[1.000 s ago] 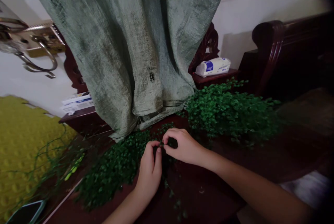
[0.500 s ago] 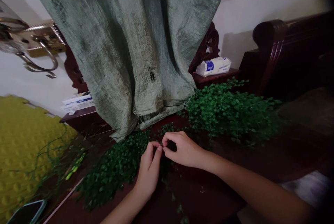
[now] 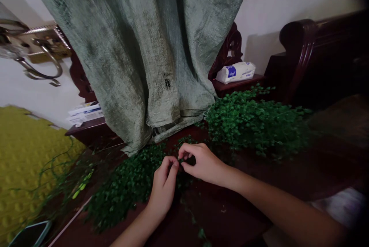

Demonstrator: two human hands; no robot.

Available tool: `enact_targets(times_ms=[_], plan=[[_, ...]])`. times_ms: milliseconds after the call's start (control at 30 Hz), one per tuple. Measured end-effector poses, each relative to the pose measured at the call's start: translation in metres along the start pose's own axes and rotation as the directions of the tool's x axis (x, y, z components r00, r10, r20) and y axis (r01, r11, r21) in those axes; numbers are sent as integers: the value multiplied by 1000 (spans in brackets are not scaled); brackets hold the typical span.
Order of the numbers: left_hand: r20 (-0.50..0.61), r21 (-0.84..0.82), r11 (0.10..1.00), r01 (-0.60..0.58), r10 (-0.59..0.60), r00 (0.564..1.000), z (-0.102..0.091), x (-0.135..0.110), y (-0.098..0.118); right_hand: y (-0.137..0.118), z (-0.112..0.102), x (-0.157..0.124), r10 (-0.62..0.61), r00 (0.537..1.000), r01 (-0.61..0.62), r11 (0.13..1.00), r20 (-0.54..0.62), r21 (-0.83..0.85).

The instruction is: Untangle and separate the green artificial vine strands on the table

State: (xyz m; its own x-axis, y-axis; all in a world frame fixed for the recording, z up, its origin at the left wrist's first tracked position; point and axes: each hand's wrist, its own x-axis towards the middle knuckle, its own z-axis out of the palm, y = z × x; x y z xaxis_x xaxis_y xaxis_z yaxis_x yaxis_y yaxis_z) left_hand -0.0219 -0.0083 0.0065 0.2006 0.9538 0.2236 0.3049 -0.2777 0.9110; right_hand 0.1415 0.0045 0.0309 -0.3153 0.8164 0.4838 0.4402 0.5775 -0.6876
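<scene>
My left hand (image 3: 163, 185) is closed, thumb and forefinger pinched together. Fingertip to fingertip with it, my right hand (image 3: 203, 162) pinches too, its fingers curled into a ring. A small bit of green sprig (image 3: 181, 160) shows between the two hands; most of it is hidden by the fingers. Beneath and left of my hands lies a heap of leafy green sprigs (image 3: 123, 189). Another bushy green pile (image 3: 253, 124) rests to the right, beyond my right wrist. A thin leafy strand (image 3: 192, 218) trails down the dark red table (image 3: 230, 216) below my hands.
A grey-green woven sack (image 3: 161, 47) drapes down behind the greenery. A white tissue pack (image 3: 236, 72) sits on a dark wood ledge at the right. Loose thin stems (image 3: 63, 170) and a phone-like dark object (image 3: 30, 235) are at the left, near a yellow textured mat (image 3: 20, 170).
My right fingers have shifted slightly, and a bit more green shows at the pinch. The trailing strand's lower end has moved a little. Both hands stay in nearly the same place.
</scene>
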Motion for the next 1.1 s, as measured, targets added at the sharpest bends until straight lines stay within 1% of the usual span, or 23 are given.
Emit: enact_targets(times_ms=[233,400,500,567,633,700,767,867,1000,1100], plan=[[-30,61,998,-16,18,999,1,-1,-3,1,1,0,-4,998,5,1000,-55,4],[4,72,997,-40,39,999,1,-2,-3,3,5,-1,26,998,-23,999,-62,46],[32,69,996,-53,51,998,1,-2,-4,3,7,-2,61,997,-55,993,-55,104],[39,68,996,-63,60,997,1,-2,-6,1,8,-2,81,996,-74,979,-29,190],[33,70,995,-73,71,997,1,-2,-7,-2,7,-2,111,994,-110,942,14,317],[22,71,994,-82,81,996,1,-2,-8,-5,5,-1,147,987,-158,883,59,443],[15,71,993,-90,90,996,1,-2,-8,-7,2,0,185,978,-210,824,101,526],[20,72,993,-96,94,995,1,-1,-8,-5,1,1,234,963,-268,775,134,572],[28,78,993,-94,92,995,1,-2,-8,1,2,4,278,950,-303,719,140,625],[18,80,993,-87,86,996,1,-2,-8,3,1,6,302,937,-342,686,178,642]])
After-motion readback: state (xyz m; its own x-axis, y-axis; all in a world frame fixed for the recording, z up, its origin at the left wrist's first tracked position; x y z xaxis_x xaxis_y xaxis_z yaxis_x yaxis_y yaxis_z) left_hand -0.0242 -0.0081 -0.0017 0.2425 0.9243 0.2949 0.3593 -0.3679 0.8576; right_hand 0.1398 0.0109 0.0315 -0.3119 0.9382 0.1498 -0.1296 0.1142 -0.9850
